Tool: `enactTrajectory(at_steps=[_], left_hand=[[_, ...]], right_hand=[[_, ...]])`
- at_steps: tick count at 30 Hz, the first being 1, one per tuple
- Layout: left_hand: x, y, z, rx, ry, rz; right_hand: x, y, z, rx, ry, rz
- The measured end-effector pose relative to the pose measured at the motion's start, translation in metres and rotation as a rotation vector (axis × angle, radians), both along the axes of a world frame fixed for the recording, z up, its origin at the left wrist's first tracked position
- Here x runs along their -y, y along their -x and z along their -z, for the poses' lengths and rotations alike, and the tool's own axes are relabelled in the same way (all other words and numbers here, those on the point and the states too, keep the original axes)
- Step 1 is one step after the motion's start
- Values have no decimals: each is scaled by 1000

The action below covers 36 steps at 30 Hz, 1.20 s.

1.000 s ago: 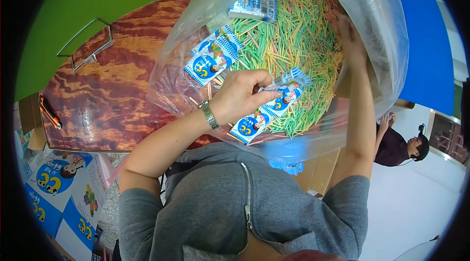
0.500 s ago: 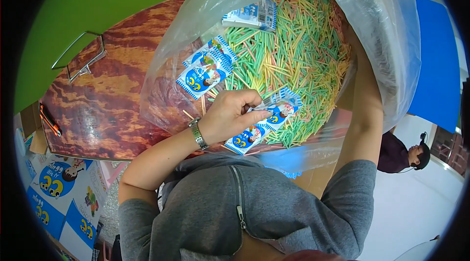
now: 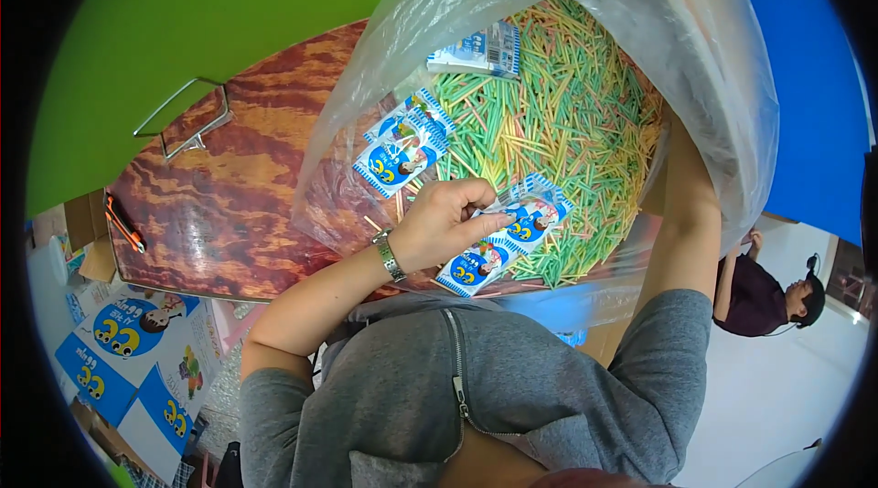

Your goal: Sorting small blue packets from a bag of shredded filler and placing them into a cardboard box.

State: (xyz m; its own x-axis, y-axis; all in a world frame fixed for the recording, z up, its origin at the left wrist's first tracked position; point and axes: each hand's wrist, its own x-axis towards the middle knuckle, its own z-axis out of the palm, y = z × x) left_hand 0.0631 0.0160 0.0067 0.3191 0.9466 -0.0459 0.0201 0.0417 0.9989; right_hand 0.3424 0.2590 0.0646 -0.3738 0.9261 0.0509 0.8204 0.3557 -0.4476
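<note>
Left hand (image 3: 446, 225) pinches packet (image 3: 541, 212) at left edge, apparently steadying it; right hand hidden in bag (image 3: 709, 40), can't tell grip.

Brightly lit, ringed in black at the fisheye rim.
Glinting white on the glossy tabletop (image 3: 261, 159) and along folds of the plastic bag (image 3: 700, 31); fairly crisp at centre, softer and bowed toward the edges.
</note>
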Motion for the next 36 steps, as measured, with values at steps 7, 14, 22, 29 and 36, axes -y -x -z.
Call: enactTrajectory(at_steps=[7, 14, 22, 29, 36], left_hand=[[-5, 1, -2, 10, 67, 13], [-32, -17, -6, 368, 152, -104], [-66, -47, -4, 680, 299, 89], [-61, -22, 10, 263, 10, -133], [-38, -18, 0, -199, -304, -338]], right_hand=[[36, -20, -25, -95, 121, 87], [112, -2, 16, -829, 882, 156], [163, 24, 49, -1250, 1447, -47], [167, 21, -5, -705, 1010, 54], [161, 41, -84, -34, 383, -320]])
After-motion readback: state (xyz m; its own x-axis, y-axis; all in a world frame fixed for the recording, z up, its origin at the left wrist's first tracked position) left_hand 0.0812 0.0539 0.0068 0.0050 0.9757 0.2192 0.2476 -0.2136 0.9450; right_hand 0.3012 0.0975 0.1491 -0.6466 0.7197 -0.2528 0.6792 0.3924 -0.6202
